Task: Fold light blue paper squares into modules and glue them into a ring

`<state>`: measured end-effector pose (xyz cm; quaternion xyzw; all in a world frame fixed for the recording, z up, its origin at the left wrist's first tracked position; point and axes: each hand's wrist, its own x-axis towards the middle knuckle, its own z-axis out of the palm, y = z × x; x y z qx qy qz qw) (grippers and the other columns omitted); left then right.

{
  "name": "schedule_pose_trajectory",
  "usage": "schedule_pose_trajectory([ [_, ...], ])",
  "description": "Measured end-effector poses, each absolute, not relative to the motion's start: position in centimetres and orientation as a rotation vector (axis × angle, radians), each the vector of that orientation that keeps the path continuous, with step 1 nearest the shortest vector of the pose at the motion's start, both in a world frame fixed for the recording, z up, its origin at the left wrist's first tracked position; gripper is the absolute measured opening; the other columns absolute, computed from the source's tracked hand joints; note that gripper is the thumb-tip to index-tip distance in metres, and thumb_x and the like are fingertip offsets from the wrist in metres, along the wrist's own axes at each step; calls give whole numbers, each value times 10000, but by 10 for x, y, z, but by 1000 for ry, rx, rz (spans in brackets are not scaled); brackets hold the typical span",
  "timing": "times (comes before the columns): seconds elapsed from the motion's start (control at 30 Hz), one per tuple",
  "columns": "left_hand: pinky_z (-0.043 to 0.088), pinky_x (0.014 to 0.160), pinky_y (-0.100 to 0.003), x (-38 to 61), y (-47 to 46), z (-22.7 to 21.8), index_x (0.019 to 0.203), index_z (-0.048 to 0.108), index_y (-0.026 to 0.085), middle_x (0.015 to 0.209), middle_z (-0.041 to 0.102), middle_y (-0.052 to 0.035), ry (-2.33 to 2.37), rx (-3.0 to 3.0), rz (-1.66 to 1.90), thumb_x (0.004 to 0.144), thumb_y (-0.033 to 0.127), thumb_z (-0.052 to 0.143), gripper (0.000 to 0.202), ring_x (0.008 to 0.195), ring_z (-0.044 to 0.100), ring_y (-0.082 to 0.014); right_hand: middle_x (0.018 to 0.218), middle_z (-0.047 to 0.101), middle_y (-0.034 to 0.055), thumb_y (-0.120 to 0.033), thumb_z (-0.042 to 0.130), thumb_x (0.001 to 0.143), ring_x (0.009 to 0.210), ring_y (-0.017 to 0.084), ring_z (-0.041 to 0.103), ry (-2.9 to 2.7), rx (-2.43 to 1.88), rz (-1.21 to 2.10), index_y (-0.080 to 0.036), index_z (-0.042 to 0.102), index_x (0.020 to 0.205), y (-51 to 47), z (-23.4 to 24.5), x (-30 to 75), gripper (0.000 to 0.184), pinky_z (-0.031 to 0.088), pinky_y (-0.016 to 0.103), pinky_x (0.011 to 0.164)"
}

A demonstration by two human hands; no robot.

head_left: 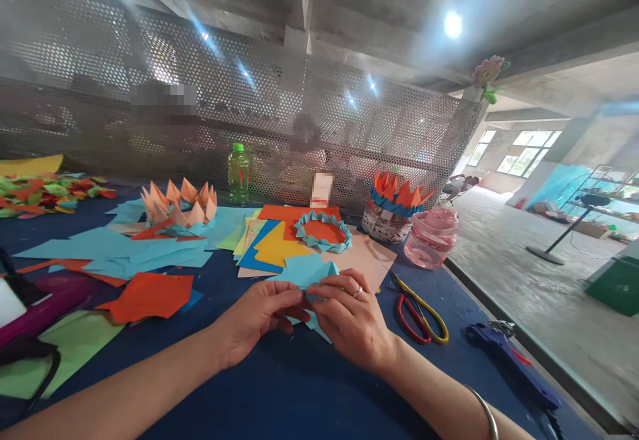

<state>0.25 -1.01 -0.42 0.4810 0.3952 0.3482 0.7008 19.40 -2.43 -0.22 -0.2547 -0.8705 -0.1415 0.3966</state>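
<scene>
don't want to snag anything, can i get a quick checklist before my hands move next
1. Left hand and right hand both on the folded light-blue paper: ok, they meet at it.
2. Its held edge neatly creased: cannot tell, the hands cover it.
3. Scissors apart from the right hand: ok, lying to its right.
4. Space just below the hands free of paper: not ok, light-blue paper shows there.
5. Blue tool switched off: cannot tell.
6. Paper ring clear of the hands: ok, beyond them.

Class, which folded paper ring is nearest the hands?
The light blue ring, just beyond the right hand; the peach ring and the orange-and-blue ring sit farther off.
</scene>
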Motion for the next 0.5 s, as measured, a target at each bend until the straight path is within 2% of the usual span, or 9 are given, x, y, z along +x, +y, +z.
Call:
schedule_pose_trajectory([
  [0.3,413,606,-212,2,-9,-4,776,672,151,820,687,-53,872,1087,779,755,355,644,208,783,627,-164,1041,692,-11,-80,516,850,1030,155,561,-2284,-589,-407,-218,601,845,-24,-4,197,163,392,351,941],
  [0.5,413,594,-213,1,-8,-4,732,670,150,787,684,-40,884,1128,780,769,328,618,189,747,623,-155,1035,693,-34,-86,549,837,1018,140,541,-2292,-579,-423,-208,602,829,-25,-2,197,133,407,327,930],
])
